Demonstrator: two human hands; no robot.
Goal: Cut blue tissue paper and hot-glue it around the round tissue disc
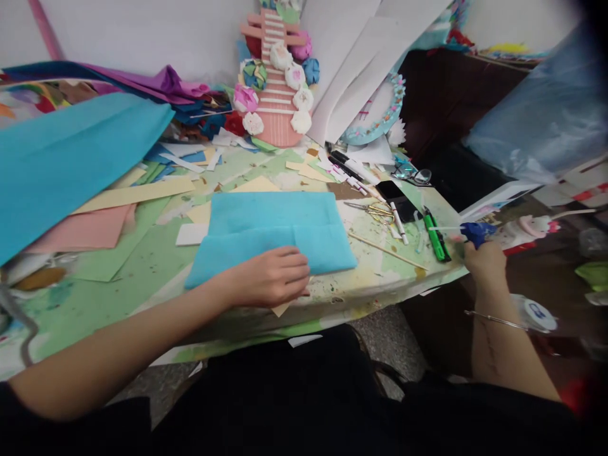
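A folded light blue crepe sheet (270,231) lies on the paper-strewn green table (137,266). My left hand (273,275) rests on the sheet's near edge, fingers curled loosely and pressing it down; a tan paper scrap pokes out beneath the hand. Off the table's right corner, my right hand (482,256) is closed round a blue glue gun (475,232) whose nozzle points left toward the table. A thin bracelet sits on that wrist.
Scissors (373,210), a green cutter (437,237), a thin wooden stick (384,249), a black phone (396,193), pens and glasses (413,175) lie at the table's right. A pink paper-flower model (280,82) stands at the back. A large blue sheet (61,158) covers the left.
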